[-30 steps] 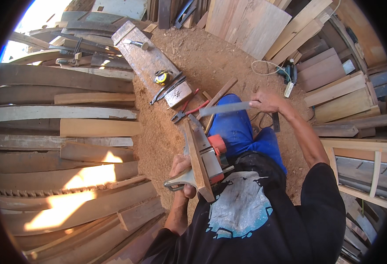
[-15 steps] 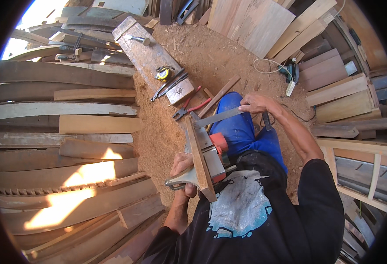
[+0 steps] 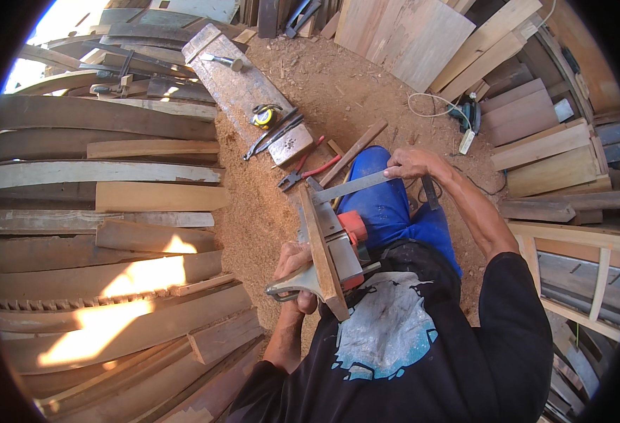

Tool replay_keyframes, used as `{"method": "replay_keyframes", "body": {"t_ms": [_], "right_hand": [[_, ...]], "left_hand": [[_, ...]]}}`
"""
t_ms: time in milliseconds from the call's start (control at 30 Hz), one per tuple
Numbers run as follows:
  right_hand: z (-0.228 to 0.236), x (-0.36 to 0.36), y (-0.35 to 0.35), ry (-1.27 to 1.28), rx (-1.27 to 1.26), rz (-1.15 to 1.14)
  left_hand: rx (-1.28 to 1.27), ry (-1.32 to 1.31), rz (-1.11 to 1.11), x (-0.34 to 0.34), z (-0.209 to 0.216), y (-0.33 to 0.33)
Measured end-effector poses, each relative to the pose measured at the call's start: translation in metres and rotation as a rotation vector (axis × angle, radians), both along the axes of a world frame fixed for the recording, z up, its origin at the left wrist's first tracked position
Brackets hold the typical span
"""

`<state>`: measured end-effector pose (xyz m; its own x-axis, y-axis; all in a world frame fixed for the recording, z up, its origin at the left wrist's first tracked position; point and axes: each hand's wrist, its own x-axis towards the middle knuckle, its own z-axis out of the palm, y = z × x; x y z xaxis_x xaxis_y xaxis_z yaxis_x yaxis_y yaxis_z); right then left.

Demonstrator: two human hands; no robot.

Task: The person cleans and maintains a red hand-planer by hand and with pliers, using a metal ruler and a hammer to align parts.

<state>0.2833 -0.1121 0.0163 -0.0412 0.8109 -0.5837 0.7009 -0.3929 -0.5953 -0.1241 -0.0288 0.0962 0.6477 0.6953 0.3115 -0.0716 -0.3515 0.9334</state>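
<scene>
My left hand (image 3: 293, 271) grips the grey handle of an upturned electric planer (image 3: 338, 248) with an orange body, resting on my lap. A narrow wooden piece (image 3: 318, 250) stands on edge on the planer's grey sole. My right hand (image 3: 408, 164) holds one end of a flat grey metal square (image 3: 348, 187), whose other end lies against the top of the wooden piece. My blue trousers (image 3: 387, 204) show beneath the tool.
Red-handled pliers (image 3: 303, 173) lie on the sawdust floor beside a thick plank (image 3: 243, 88) carrying a yellow tape measure (image 3: 266, 115), a hammer (image 3: 224, 61) and black tongs. Curved boards are stacked at left, flat planks at right, with a white cable and power tool (image 3: 468, 116).
My right hand has drawn the metal square slightly nearer and steadied it on the wooden piece. The planer and my left hand stay put.
</scene>
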Motion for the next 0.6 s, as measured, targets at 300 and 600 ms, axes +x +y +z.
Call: {"method": "replay_keyframes", "body": {"t_ms": [300,600], "right_hand": [[0.044,0.006,-0.021,0.103,0.034,-0.101],[0.146,-0.014,-0.076,0.107,0.098,-0.121]], "left_hand": [[-0.095,0.013,0.015,0.002,0.004,-0.002],[-0.041,-0.014,-0.013,-0.001,-0.013,0.000]]}}
